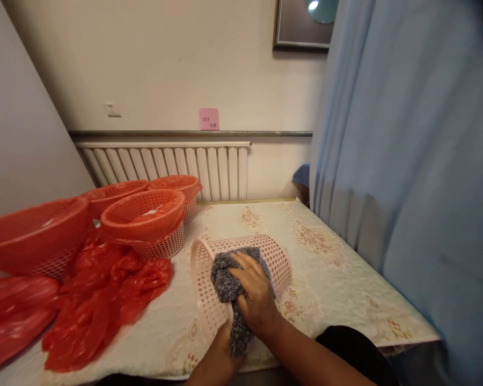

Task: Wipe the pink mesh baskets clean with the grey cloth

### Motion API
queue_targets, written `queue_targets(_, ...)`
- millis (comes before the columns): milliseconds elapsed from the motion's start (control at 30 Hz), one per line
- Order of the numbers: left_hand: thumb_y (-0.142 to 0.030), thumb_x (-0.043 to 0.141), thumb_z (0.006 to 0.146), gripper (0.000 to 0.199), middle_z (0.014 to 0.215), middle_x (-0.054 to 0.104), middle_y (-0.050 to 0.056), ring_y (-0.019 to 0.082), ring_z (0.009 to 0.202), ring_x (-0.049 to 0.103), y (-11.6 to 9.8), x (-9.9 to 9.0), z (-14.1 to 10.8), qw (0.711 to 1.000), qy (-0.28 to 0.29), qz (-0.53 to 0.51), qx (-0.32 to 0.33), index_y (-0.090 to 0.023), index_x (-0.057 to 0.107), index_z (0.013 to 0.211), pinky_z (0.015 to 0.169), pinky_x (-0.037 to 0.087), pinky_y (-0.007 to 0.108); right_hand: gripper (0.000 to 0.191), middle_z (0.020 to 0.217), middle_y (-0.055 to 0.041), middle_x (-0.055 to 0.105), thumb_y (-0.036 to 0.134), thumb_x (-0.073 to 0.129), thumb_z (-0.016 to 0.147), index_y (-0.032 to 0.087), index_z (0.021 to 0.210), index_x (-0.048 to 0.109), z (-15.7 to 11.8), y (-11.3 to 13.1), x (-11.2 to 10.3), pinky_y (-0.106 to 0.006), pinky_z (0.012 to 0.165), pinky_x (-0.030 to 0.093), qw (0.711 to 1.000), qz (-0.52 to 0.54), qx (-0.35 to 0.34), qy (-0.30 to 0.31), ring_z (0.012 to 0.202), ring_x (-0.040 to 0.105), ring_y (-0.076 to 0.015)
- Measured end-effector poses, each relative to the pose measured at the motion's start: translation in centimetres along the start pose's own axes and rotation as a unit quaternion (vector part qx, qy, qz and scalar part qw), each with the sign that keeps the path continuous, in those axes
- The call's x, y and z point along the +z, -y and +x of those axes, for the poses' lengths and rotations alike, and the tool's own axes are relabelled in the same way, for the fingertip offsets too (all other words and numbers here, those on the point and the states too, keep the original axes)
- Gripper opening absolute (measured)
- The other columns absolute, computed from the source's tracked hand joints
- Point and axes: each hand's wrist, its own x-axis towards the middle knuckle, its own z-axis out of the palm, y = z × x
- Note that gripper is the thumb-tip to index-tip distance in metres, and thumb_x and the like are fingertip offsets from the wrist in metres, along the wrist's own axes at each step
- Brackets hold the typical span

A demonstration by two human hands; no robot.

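A pale pink perforated plastic basket (pixel 276 257) lies on its side on the table before me, its open mouth turned to the left. My right hand (pixel 255 292) grips a dark grey fuzzy cloth (pixel 224 279) and presses it against the basket's side and rim. A tail of the cloth hangs down between my two hands. Low at the near rim, my left hand (pixel 224 348) holds the basket; the cloth and rim hide most of its fingers.
Several baskets lined with red plastic bags, one being the front basket (pixel 143 214), stand at the left. Crumpled red plastic bags (pixel 108 300) lie nearer. A flowered cover (pixel 326 284) lies over the table. A blue curtain (pixel 398 161) hangs at right; a radiator (pixel 209 166) is behind.
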Motion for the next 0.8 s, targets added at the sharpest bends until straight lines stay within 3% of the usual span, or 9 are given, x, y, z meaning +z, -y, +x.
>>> queue_targets(133, -0.017, 0.066, 0.071, 0.033, 0.11, 0.072, 0.008, 0.033, 0.111, 0.058, -1.3, 0.3, 1.7, 0.995, -0.073, -0.068, 0.0, -0.017, 0.068, 0.104, 0.104, 0.04, 0.046, 0.066, 0.138, -0.0087, 0.051, 0.002, 0.039, 0.056, 0.017, 0.117, 0.059, -0.1, -0.4, 0.1, -0.049, 0.109, 0.035, 1.0, 0.009, -0.003, 0.012, 0.133, 0.038, -0.0239)
queue_targets(333, -0.009, 0.059, 0.069, 0.05, 0.12, 0.068, 0.008, 0.028, 0.121, 0.054, -1.6, 0.3, 2.4, 0.988, -0.077, -0.136, -0.011, -0.015, 0.06, 0.119, 0.111, 0.035, 0.044, 0.065, 0.133, -0.0081, 0.055, 0.002, 0.041, 0.057, 0.017, 0.117, 0.06, 0.6, -4.8, 0.0, -0.043, 0.11, 0.036, 1.0, 0.0, 0.018, 0.011, 0.129, 0.043, -0.0216)
queue_targets(467, -0.007, 0.055, 0.063, 0.061, 0.126, 0.065, 0.008, 0.028, 0.126, 0.051, -1.5, -0.4, 2.2, 0.984, -0.068, -0.16, -0.031, -0.015, 0.059, 0.123, 0.114, 0.03, 0.043, 0.055, 0.125, -0.0077, 0.061, 0.003, 0.042, 0.064, 0.017, 0.112, 0.064, 0.8, -9.9, -1.3, -0.04, 0.108, 0.037, 0.99, -0.071, 0.116, -0.023, 0.122, 0.049, -0.0218)
queue_targets(600, -0.007, 0.056, 0.063, 0.065, 0.129, 0.064, 0.007, 0.027, 0.128, 0.049, -1.4, -0.8, 2.3, 0.985, -0.059, -0.156, -0.036, -0.017, 0.055, 0.128, 0.116, 0.026, 0.043, 0.046, 0.121, -0.0109, 0.062, 0.007, 0.043, 0.071, 0.016, 0.112, 0.063, 0.0, -13.5, -2.5, -0.043, 0.103, 0.041, 0.959, -0.139, 0.229, -0.091, 0.114, 0.054, -0.0241)
queue_targets(700, -0.006, 0.057, 0.061, 0.068, 0.129, 0.064, 0.007, 0.027, 0.128, 0.05, -1.9, -1.2, 2.5, 0.984, -0.038, -0.168, -0.044, -0.017, 0.054, 0.129, 0.116, 0.027, 0.044, 0.047, 0.124, -0.0126, 0.06, 0.007, 0.042, 0.072, 0.014, 0.114, 0.062, -0.5, -13.4, -2.2, -0.046, 0.104, 0.039, 0.95, -0.152, 0.249, -0.114, 0.118, 0.05, -0.0258)
queue_targets(800, -0.007, 0.056, 0.061, 0.067, 0.126, 0.065, 0.006, 0.026, 0.127, 0.051, -2.5, -1.6, 2.7, 0.981, -0.017, -0.187, -0.051, -0.017, 0.056, 0.127, 0.115, 0.028, 0.044, 0.049, 0.128, -0.0112, 0.058, 0.005, 0.043, 0.069, 0.015, 0.113, 0.062, -0.5, -10.9, -0.9, -0.046, 0.108, 0.035, 0.962, -0.14, 0.211, -0.104, 0.124, 0.046, -0.0254)
